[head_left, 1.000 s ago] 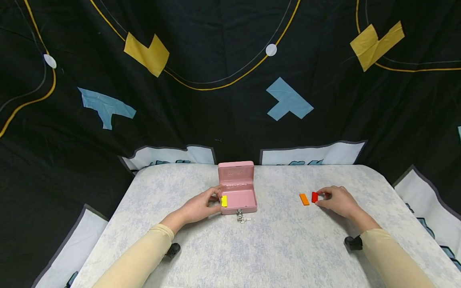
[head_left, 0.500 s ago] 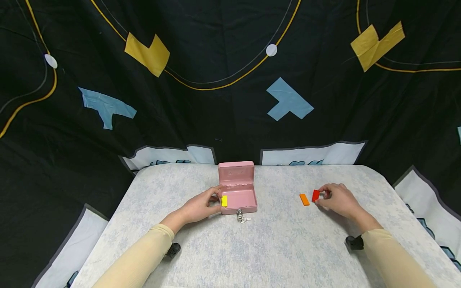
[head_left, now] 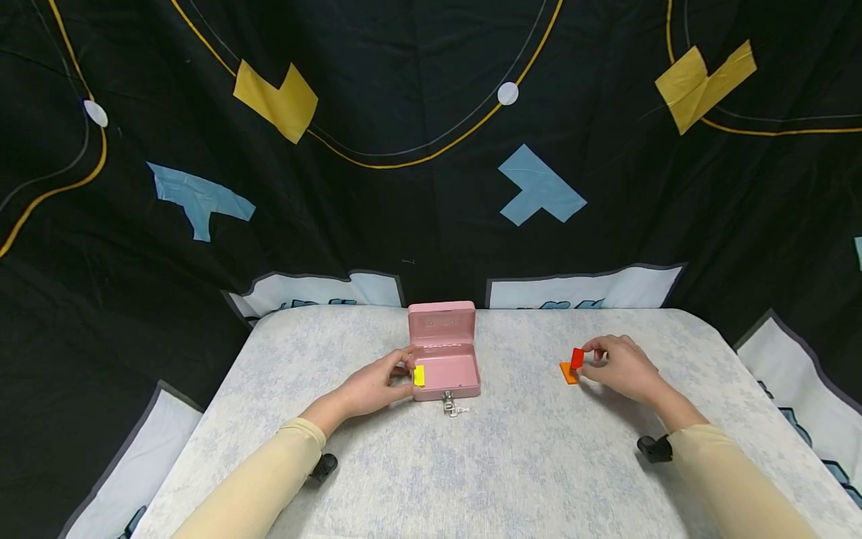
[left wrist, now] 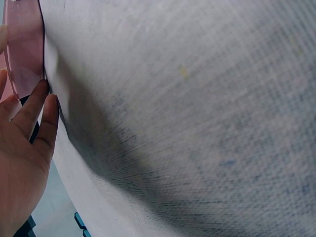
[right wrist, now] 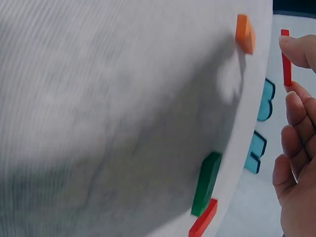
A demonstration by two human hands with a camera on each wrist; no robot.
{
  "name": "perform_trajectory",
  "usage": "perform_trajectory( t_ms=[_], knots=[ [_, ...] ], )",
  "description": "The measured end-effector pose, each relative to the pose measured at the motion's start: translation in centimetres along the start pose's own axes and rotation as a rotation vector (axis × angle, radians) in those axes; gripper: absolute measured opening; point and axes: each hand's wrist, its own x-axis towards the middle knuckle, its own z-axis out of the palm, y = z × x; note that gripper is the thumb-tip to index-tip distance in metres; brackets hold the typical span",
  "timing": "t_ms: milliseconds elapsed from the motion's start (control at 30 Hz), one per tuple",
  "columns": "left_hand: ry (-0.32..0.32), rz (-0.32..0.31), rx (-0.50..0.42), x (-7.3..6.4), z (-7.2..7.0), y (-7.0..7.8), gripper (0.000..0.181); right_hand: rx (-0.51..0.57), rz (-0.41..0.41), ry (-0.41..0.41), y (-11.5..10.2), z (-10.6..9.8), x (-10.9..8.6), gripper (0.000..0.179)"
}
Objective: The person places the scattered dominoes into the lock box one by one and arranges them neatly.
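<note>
A pink metal cash box stands with its lid up at the table's middle back. My left hand holds its left side, thumb at the front corner and index finger near the hinge; in the left wrist view, other fingers lie along the wall. Inside the box's left edge is a yellow block. My right hand pinches a thin red block between thumb and index finger, raised over the table. An orange block lies below it, partly covered by the red one in the head view.
Keys hang from the box's front lock. On the table near the right hand, the right wrist view shows a green block and a second red block, both hidden in the head view. A black patterned curtain stands behind the table.
My right hand has lifted the red block and moved it up and left, over the orange block. The left hand and the box have stayed in place.
</note>
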Motion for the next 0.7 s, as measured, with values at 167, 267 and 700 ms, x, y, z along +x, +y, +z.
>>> perform_trajectory(
  t_ms=[167,267,700],
  knots=[
    [0.004,0.011,-0.011,0.0,0.0,0.0,0.041,0.001,-0.02,-0.015,-1.3,0.3,0.2,0.04],
    [0.005,0.009,-0.009,-0.1,0.0,0.1,0.041,0.004,-0.043,-0.016,-2.0,0.6,0.4,0.041],
    [0.007,0.004,0.0,-0.1,0.0,0.1,0.042,0.008,-0.143,-0.008,-4.6,1.6,0.7,0.036]
  ],
)
